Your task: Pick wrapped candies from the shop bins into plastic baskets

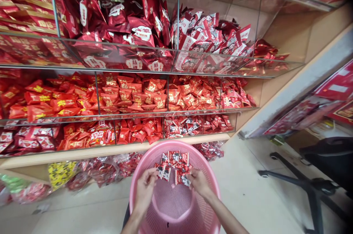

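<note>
A pink plastic basket [213,178] stands before me at the foot of the shelves. Small red, white and black candy packets [174,157] cluster at its far side, inside the rim or just above it; I cannot tell which. My left hand [146,185] is over the basket's left part, thumb and fingers pinched at the edge of a candy packet [163,173]. On the right, my right hand [199,181] grips another candy packet [182,178] between its fingertips. Below both hands, the basket's mesh floor [173,197] shows.
Glass-fronted shelves [138,114] across the back hold red candy packets [124,94] and larger dark-red bags [142,28]. Plastic bags [103,169] and a yellow bag [62,173] lie under the lowest shelf. A black wheeled chair [311,186] stands at right.
</note>
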`<action>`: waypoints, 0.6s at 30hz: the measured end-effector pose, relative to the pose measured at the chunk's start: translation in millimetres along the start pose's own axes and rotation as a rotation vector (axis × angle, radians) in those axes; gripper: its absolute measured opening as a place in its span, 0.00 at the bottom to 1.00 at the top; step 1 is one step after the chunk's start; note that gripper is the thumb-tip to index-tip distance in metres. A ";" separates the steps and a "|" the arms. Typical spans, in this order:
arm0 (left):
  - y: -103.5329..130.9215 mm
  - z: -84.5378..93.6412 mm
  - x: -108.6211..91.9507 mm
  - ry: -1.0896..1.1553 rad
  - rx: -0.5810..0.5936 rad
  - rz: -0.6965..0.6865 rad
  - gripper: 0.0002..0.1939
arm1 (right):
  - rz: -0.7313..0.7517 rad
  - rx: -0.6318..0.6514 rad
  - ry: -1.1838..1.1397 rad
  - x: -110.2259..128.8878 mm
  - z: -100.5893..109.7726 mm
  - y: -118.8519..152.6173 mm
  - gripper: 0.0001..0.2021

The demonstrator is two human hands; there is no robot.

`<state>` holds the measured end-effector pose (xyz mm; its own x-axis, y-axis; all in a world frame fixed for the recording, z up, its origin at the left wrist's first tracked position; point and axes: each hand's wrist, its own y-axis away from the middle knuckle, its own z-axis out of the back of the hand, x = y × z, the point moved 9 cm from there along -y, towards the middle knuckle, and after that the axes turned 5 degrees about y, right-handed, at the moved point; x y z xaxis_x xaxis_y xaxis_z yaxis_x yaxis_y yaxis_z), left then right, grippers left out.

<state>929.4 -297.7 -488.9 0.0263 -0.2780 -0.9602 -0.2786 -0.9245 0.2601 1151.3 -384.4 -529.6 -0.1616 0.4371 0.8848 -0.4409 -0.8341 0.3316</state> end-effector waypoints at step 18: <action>20.7 -106.7 52.4 -0.599 0.694 0.039 0.09 | 0.194 -0.130 0.185 32.7 -3.2 -23.3 0.08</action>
<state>1027.5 -359.2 -522.9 -0.4433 0.0545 -0.8947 -0.7878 -0.4998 0.3599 1153.5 -349.6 -509.5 -0.4071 0.3376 0.8487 -0.4932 -0.8633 0.1069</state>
